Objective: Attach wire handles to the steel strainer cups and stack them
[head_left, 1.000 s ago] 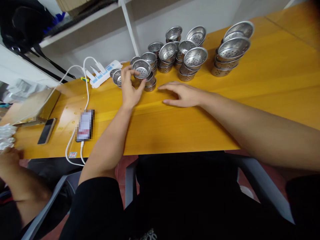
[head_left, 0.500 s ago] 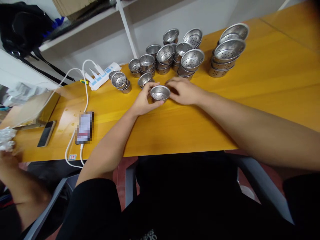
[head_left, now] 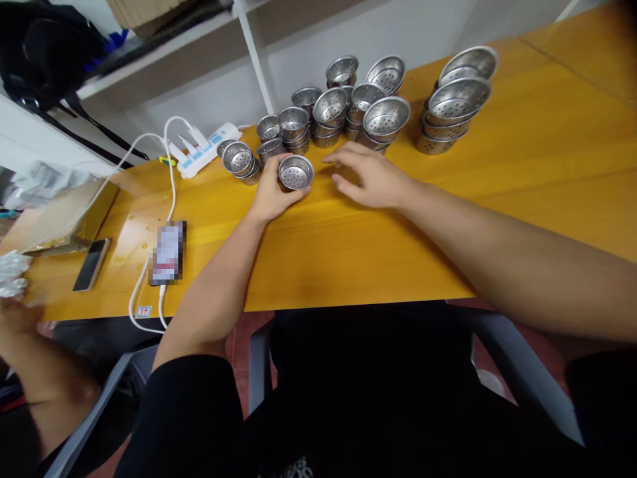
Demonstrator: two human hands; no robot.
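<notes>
My left hand (head_left: 276,187) grips a small perforated metal cup (head_left: 296,172), thumb on the near side and fingers round its left. The cup's holed bottom shows through its open top. Right behind those fingers is another metal cup (head_left: 271,149), partly covered by the hand. My right hand (head_left: 365,174) hovers over the table to the right, fingers spread and nothing in them. Its fingertips are apart from the held cup. Just beyond it stands a stack of wider perforated cups (head_left: 387,118), its lower part partly hidden by the hand.
More cup stacks (head_left: 293,126) line the back, with a tall stack (head_left: 455,106) at right and a small tilted one (head_left: 237,158) at left. A power strip (head_left: 209,151), cabled phone (head_left: 168,253) and second phone (head_left: 92,264) lie left. Another person's arm (head_left: 44,372) is at far left.
My left hand has carried the held cup to the left, away from my right hand. The cup behind it now sits farther left. My right hand's fingers have spread.
</notes>
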